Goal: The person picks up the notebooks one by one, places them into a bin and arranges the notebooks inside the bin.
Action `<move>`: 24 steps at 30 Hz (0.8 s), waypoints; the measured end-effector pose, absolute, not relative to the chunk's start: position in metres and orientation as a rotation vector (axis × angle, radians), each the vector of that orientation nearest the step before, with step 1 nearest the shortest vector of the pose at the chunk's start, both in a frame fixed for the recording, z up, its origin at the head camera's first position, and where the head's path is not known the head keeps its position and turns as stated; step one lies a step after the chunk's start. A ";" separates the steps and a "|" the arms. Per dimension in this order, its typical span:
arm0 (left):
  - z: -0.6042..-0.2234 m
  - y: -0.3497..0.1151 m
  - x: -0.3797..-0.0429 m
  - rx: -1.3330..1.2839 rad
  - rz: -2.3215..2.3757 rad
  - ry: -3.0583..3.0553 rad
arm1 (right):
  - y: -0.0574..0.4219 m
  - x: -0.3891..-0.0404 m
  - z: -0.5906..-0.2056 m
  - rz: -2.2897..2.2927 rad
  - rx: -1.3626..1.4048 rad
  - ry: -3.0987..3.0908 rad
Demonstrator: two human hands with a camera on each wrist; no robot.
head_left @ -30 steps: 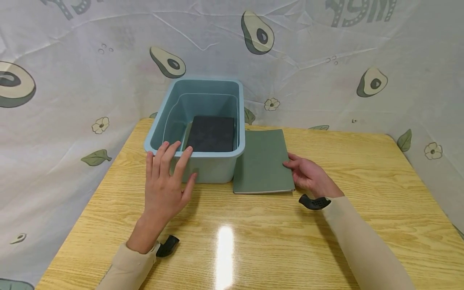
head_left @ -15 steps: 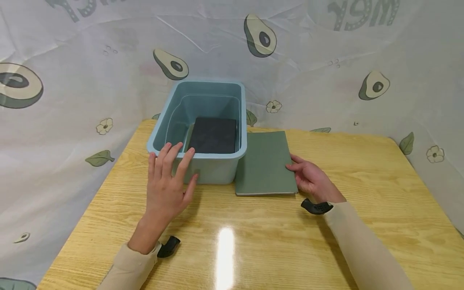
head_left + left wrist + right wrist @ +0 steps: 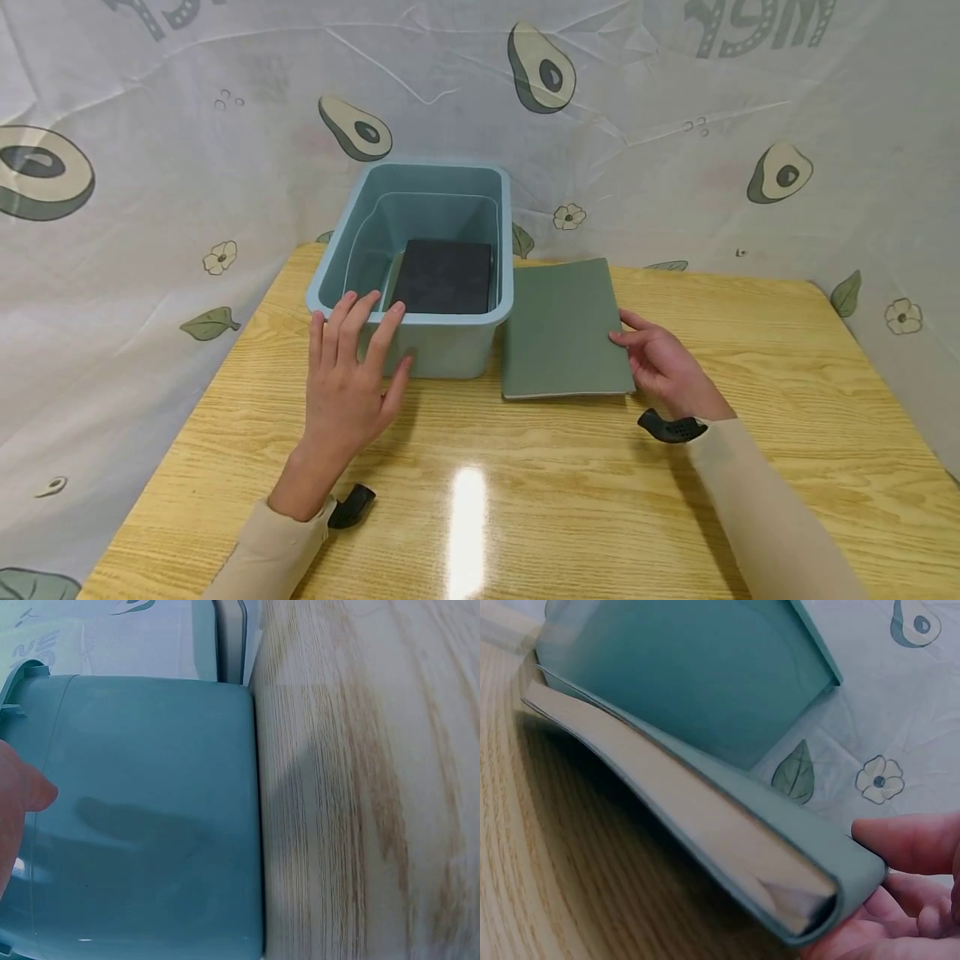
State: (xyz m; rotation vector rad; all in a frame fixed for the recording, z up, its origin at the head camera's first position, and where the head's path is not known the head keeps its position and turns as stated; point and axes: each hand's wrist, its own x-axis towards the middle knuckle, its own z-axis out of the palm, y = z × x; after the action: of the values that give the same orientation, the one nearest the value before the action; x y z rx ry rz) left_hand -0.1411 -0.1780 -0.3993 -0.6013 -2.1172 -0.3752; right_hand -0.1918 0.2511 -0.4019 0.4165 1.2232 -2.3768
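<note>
A green hardcover book (image 3: 566,329) lies just right of a blue plastic bin (image 3: 442,357). My right hand (image 3: 667,367) pinches the book at its right side, thumb above and fingers below. In the right wrist view the thumb is at the rounded spine (image 3: 862,874), and that side is tilted up off the wood, pages facing the camera. Spread and fairly straight, the fingers of my left hand (image 3: 348,375) rest over the bin's near rim, with the thumb by its front wall. A flat black book-like item (image 3: 444,277) sits inside the bin.
All of this stands on a wood-grain table (image 3: 555,500) with a bright light reflection near its front. Behind it hangs a pale fabric sheet (image 3: 645,192) printed with avocados, leaves and flowers. Something flat and greenish shows beneath the black item in the bin.
My right hand has shifted right with the green book, whose left edge has come out from beside the bin. The book's right side appears raised. My left hand stays at the bin's rim.
</note>
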 end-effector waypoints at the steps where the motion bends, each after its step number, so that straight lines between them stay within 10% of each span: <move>1: -0.399 -0.178 -0.141 -0.602 -0.375 -2.117 | 0.252 -0.191 -0.400 -2.376 0.418 1.234; 24: -0.399 -0.179 -0.140 -0.602 -0.377 -2.125 | 0.264 -0.186 -0.354 -2.521 0.130 1.082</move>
State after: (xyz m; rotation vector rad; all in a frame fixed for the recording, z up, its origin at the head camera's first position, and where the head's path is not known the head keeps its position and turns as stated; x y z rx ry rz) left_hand -0.1404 -0.1785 -0.3989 -0.6025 -2.1246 -0.3766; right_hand -0.1861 0.2637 -0.3539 0.1301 1.0823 -2.5206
